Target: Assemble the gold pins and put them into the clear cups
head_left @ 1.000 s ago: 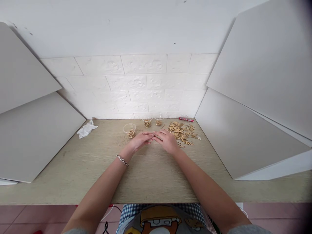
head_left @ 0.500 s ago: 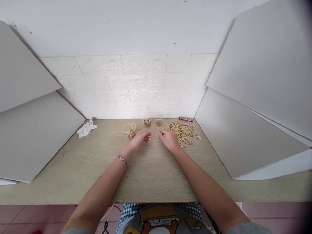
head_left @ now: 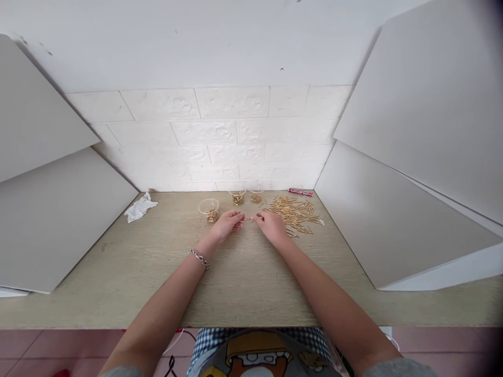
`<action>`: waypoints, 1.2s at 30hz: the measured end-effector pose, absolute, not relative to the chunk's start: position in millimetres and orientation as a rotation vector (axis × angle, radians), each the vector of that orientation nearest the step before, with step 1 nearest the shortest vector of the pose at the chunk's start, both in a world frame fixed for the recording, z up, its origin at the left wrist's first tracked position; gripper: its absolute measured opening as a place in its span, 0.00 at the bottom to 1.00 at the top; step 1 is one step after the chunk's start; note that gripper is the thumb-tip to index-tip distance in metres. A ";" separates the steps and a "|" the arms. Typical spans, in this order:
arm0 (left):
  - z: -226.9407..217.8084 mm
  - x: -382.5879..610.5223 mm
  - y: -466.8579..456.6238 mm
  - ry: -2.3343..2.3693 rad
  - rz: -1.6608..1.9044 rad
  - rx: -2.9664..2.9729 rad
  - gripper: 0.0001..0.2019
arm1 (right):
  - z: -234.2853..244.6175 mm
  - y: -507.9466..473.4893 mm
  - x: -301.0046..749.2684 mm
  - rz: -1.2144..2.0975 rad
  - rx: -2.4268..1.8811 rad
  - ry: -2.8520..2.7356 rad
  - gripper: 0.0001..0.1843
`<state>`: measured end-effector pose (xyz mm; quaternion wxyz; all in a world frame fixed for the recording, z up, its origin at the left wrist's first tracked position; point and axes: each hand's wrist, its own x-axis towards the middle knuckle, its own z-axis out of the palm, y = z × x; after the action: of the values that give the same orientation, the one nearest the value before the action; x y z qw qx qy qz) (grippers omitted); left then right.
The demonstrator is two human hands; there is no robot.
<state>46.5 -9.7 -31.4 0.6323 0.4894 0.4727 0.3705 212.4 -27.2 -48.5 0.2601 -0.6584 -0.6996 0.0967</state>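
Note:
My left hand (head_left: 230, 225) is closed in a pinch on a thin gold-coloured rod (head_left: 249, 219) just above the table. The rod points right, toward the fingertips of my right hand (head_left: 273, 226). Those fingers are pinched together at its other end; whatever tiny piece they hold is too small to name. A loose pile of similar gold rods (head_left: 293, 213) lies right beside and beyond my right hand. Close to my left hand stands a clear round cup (head_left: 203, 206) with small gold pieces (head_left: 212, 215) in it.
Farther back are two more clear cups holding small gold pieces (head_left: 238, 198) and gold rings or bits (head_left: 255, 198). A red patterned pen-like tube (head_left: 301, 192) lies by the wall. Crumpled white tissue (head_left: 140, 208) is at left. Grey panels (head_left: 408, 220) flank the wooden table (head_left: 251, 283).
My right hand has moved slightly left, bringing its pinched fingertips up to the rod's end. My left hand stays nearly in place with the rod.

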 end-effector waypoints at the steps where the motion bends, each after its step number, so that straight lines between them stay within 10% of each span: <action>1: -31.9 46.1 -8.9 1.103 0.844 1.161 0.15 | -48.3 -26.8 216.4 0.270 -1.762 -1.870 0.15; 36: -29.5 45.6 -10.5 1.230 0.879 1.479 0.12 | -45.4 -29.5 213.5 0.440 -1.816 -2.077 0.14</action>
<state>45.6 -10.5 -29.5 0.4910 0.6093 0.5065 0.3622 213.5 -29.5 -45.4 0.1730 -0.6403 -0.7321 0.1553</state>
